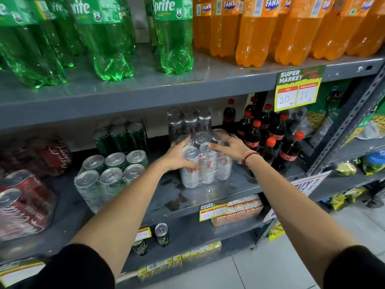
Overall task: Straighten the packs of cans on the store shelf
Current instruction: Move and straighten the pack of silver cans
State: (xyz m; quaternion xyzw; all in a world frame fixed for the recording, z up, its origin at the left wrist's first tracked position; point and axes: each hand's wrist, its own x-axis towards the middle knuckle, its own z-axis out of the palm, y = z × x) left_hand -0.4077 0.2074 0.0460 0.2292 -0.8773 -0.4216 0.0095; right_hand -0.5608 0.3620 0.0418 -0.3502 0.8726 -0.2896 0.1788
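Observation:
A shrink-wrapped pack of silver cans (205,170) stands on the grey middle shelf (218,195), turned at an angle to the shelf edge. My left hand (179,155) grips its left side, fingers over the top rim. My right hand (228,146) lies spread over the can tops on the right side. Behind it stands another silver pack (188,122). To the left sit a pack of green cans (108,178), with another green pack (120,136) behind, and red cola can packs (23,205) lying at the far left.
Small cola bottles (268,140) with red caps crowd the shelf just right of my right hand. Green Sprite bottles (104,38) and orange Fanta bottles (270,30) fill the shelf above. A yellow price tag (298,90) hangs from that shelf. Loose cans (162,234) stand on the shelf below.

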